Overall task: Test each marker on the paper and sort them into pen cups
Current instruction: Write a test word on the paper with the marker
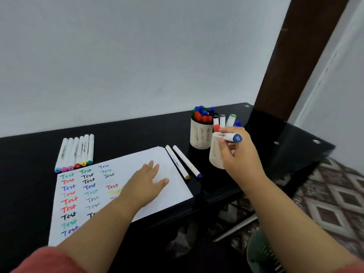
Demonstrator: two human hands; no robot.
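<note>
A black table (137, 133) carries all task items; its far edge runs along a pale wall.

**Right hand.** The right hand (239, 156) is raised above the right end of the table, in front of the nearer pen cup (215, 154). Its fingers are curled round a white marker with a blue cap (228, 137), which is held roughly level, the cap end marked "69" pointing right. The marker is seen at the height of this cup's rim.

**Left hand.** The left hand (145, 181) is laid flat on the paper (173, 186), fingers straight and spread. Nothing is gripped by it.

**Paper.** The sheet lies near the front edge of the table, at a slant. Its left part is filled with columns of the word "Test" in several colours. The right part is unmarked.

**Markers.**
- A row of six markers (75, 152) lies side by side just beyond the far left corner of the paper, caps toward the front edge.
- Two loose markers (182, 161) lie along the right edge of the paper, between it and the cups.

**Pen cups.** The farther pen cup (199, 134) stands near the far right corner, packed with red, blue and green caps. The nearer cup stands just beside it, toward the front, and holds markers with grey, green, red and blue caps; it is partly hidden by the right hand.
</note>
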